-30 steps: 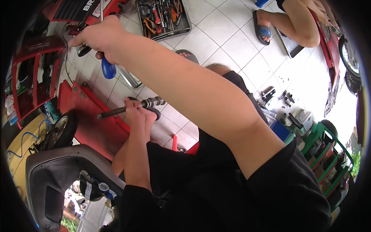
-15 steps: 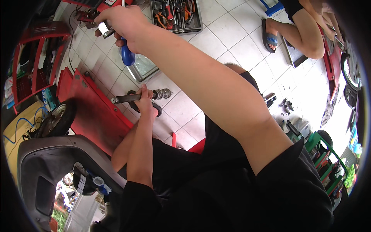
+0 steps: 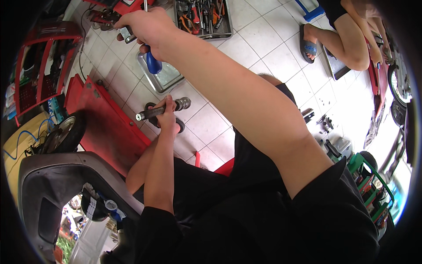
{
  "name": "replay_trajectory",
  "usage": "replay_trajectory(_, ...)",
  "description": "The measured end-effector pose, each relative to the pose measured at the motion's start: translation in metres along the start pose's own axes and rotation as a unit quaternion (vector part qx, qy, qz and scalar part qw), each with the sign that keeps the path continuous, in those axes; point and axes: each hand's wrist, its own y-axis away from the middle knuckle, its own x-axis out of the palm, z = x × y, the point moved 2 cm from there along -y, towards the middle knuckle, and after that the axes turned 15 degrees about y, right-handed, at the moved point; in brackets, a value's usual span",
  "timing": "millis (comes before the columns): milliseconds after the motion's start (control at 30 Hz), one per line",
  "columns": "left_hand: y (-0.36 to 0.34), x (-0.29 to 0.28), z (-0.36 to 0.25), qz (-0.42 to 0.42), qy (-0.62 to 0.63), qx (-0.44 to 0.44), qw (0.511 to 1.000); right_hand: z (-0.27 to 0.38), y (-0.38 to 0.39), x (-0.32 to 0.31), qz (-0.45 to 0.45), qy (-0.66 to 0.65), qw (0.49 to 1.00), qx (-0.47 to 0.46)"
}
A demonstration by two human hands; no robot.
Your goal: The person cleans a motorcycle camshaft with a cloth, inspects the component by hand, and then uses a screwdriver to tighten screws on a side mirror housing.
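Note:
My left hand (image 3: 166, 115) is closed around a dark metal shaft (image 3: 147, 115) whose far end carries a stack of shiny rings or coils. It holds the shaft tilted above the tiled floor, over my sandalled foot. Farther out, my right hand (image 3: 151, 27) grips a screwdriver (image 3: 154, 65); its blue handle sticks out below the palm and a thin metal shank shows above the fist. A small chrome metal piece (image 3: 128, 35) also sits among the right fingers. Its exact kind is partly hidden.
A metal tray (image 3: 162, 81) lies under the right hand, and a tool tray (image 3: 220, 36) holds pliers and screwdrivers. A red metal panel (image 3: 101, 119) stands left, beside a wheel (image 3: 66, 134). Another person's leg (image 3: 336, 48) and loose parts (image 3: 325, 123) are to the right.
The shaft has turned in my left hand's grip, its near end shifting right and its ringed end looking shorter. My right hand has moved slightly right, and the chrome piece has turned.

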Motion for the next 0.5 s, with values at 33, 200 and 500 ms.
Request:
replay_trajectory(33,0.000,-0.002,0.000,0.001,0.001,0.001,1.000,0.001,0.002,0.001,-0.001,0.005,1.000,0.005)
replay_trajectory(200,-0.004,0.004,-0.002,0.022,-0.024,0.017,0.999,-0.004,-0.004,-0.001,0.000,-0.009,1.000,0.000)
replay_trajectory(500,-0.004,-0.010,0.009,-0.025,-0.076,-0.022,0.997,-0.009,-0.011,0.009,0.013,-0.007,1.000,-0.012)
